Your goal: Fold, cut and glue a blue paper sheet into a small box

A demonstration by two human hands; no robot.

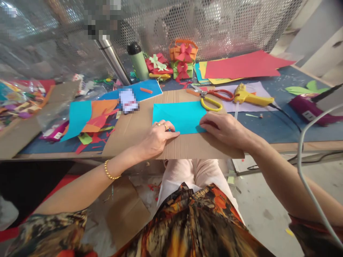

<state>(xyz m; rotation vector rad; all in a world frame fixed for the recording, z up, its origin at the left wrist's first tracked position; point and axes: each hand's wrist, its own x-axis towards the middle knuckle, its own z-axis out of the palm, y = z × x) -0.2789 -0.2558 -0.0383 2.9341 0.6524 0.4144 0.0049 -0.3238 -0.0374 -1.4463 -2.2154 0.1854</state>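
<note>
A turquoise sheet of paper [178, 116] lies flat on a piece of brown cardboard [128, 135] at the table's front. My left hand [160, 135] is closed at the sheet's lower left edge, with the thumb laid along that edge. At the lower right corner, my right hand [223, 128] has its fingers curled together on the paper; the palm side is hidden. Just beyond that hand lie yellow-handled scissors [211, 104] and red-orange-handled scissors [221, 94]. A yellow glue gun [252, 97] rests to their right on a lilac sheet [230, 87].
Red paper [241, 67] lies over yellow and blue sheets at the back. Paper baskets [183, 53] with red bows stand beside a green bottle [138, 62]. Coloured scraps [98, 125] lie left. A purple glue gun [308, 109] and a white cable [301, 157] are right.
</note>
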